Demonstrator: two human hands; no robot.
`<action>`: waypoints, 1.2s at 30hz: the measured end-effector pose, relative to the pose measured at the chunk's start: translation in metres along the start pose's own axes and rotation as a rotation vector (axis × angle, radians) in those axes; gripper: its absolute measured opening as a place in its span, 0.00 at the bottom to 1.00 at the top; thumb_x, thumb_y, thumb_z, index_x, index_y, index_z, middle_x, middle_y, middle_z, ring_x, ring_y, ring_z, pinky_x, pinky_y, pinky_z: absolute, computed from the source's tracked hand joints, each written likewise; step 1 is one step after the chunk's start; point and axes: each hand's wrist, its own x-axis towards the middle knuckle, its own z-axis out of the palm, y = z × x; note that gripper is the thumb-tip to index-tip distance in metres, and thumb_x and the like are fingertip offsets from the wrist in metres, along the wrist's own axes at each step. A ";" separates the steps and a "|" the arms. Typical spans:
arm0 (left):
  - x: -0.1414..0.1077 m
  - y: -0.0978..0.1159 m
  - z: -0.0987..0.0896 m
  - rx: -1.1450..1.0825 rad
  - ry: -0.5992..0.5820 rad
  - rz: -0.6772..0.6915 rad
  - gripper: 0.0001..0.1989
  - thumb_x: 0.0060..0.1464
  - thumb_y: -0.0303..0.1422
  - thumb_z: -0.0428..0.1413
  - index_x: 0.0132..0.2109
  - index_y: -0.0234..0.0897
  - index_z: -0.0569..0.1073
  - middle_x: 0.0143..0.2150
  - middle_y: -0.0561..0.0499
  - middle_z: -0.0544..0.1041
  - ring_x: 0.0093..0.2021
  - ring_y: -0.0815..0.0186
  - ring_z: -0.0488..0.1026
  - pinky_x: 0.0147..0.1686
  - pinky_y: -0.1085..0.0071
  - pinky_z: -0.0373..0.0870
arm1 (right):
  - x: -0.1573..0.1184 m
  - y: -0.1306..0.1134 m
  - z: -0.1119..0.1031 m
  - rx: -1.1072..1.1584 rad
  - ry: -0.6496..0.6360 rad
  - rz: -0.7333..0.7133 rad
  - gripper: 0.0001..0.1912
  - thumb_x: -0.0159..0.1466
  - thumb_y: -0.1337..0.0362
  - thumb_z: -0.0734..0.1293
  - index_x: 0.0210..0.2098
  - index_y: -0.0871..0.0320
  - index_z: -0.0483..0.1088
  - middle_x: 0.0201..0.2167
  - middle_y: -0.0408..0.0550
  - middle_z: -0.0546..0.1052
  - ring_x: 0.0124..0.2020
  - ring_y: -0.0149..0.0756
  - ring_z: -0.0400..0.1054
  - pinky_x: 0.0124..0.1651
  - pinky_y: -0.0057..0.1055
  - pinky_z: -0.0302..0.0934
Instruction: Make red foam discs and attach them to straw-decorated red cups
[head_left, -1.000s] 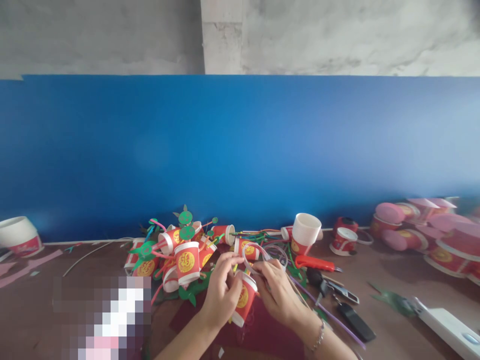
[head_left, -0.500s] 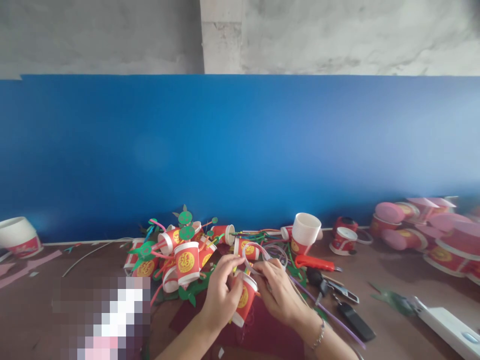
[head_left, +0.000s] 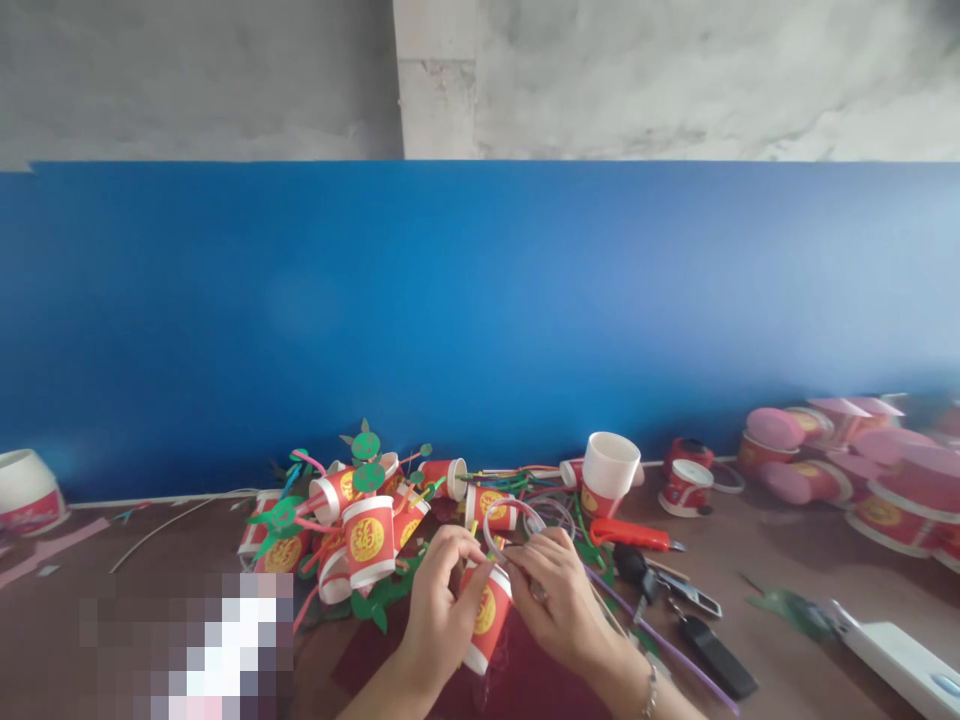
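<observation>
A small red paper cup (head_left: 489,612) with a yellow round print is tilted between my hands. My left hand (head_left: 442,605) has its thumb and fingers closed round the cup's side. My right hand (head_left: 553,598) pinches a pale thin strip (head_left: 517,506) that bends into a loop above the cup. Where the strip's end meets the cup is hidden by my fingertips. Just behind my hands another red cup (head_left: 487,507) lies on its side. A dark red sheet (head_left: 551,680) is under my hands on the brown table (head_left: 97,620).
To the left is a pile of red cups (head_left: 369,540) with green paper pieces and straws. Stacked white-rimmed cups (head_left: 611,465), an orange utility knife (head_left: 630,533), keys with a black fob (head_left: 716,655) and scissors (head_left: 795,608) lie to the right. Pink-lidded cups (head_left: 892,515) stand farther right.
The view has tipped slightly, so everything sits a little lower. Both hands stay at the cup, the loop still in my right fingers; only small finger movements show.
</observation>
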 end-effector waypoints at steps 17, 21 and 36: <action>0.001 0.008 -0.005 -0.016 -0.015 0.102 0.05 0.60 0.30 0.50 0.33 0.38 0.66 0.34 0.51 0.67 0.35 0.65 0.67 0.35 0.71 0.63 | 0.003 -0.007 0.000 0.177 0.009 0.147 0.13 0.65 0.68 0.58 0.27 0.58 0.72 0.20 0.43 0.71 0.23 0.32 0.61 0.34 0.31 0.52; 0.001 0.008 -0.004 -0.015 0.011 0.117 0.05 0.59 0.30 0.50 0.33 0.38 0.66 0.34 0.52 0.67 0.35 0.65 0.67 0.35 0.71 0.62 | 0.003 -0.006 0.004 0.215 0.013 0.211 0.15 0.65 0.66 0.59 0.25 0.58 0.72 0.19 0.43 0.70 0.23 0.32 0.60 0.32 0.30 0.53; 0.000 0.007 0.005 -0.160 0.097 -0.040 0.07 0.58 0.34 0.52 0.32 0.38 0.66 0.33 0.53 0.66 0.33 0.66 0.65 0.33 0.73 0.63 | 0.002 -0.005 0.011 0.297 0.097 0.282 0.15 0.63 0.65 0.59 0.23 0.59 0.72 0.17 0.42 0.68 0.23 0.32 0.59 0.30 0.28 0.54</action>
